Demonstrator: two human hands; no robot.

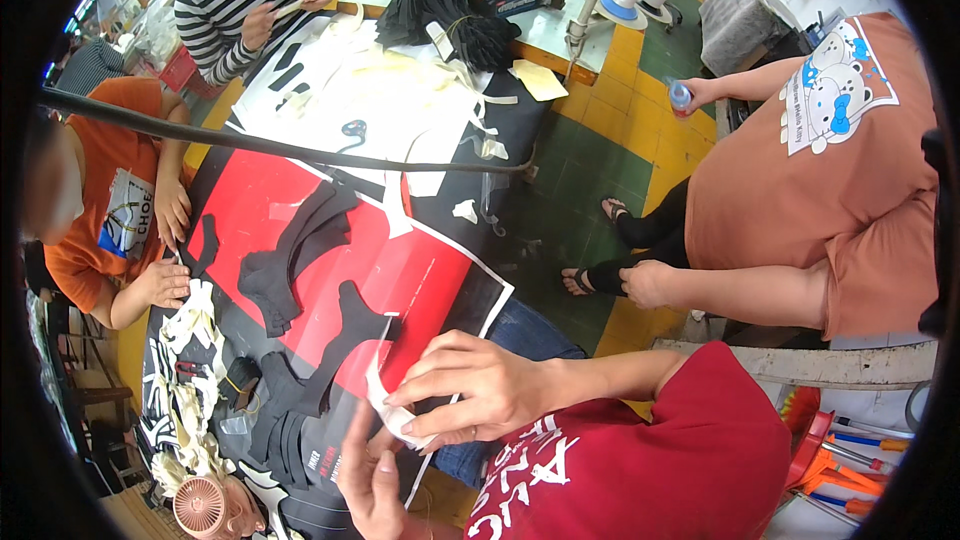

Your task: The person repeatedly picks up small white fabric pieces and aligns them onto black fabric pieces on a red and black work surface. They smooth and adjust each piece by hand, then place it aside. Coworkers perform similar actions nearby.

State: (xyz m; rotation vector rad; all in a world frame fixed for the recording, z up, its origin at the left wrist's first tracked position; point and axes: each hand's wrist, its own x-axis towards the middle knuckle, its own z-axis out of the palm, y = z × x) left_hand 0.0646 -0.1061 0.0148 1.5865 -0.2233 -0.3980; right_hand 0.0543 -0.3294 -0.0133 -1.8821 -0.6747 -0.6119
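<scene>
My right hand [478, 388] is closed with the fingertips pressed on a bent white strip [388, 402], perhaps paper or backing. One narrow end of the strip points up over a black curved fabric piece [345, 345]. Just below it, my left hand [375, 490] has its index finger and thumb apart, close to the strip's lower end; the index finger is slightly blurred. Beneath both hands lies a red sheet [425, 265] with a white edge on the table. More black cut pieces [290, 260] are layered on that sheet, farther from me.
Crumpled cream scraps [195, 410] and a small pink fan [205, 510] sit at the left. Across the table, a person in orange [120, 190] and one in stripes [245, 10] handle pieces. A dark bar [300, 148] crosses above. Another person [800, 190] stands right.
</scene>
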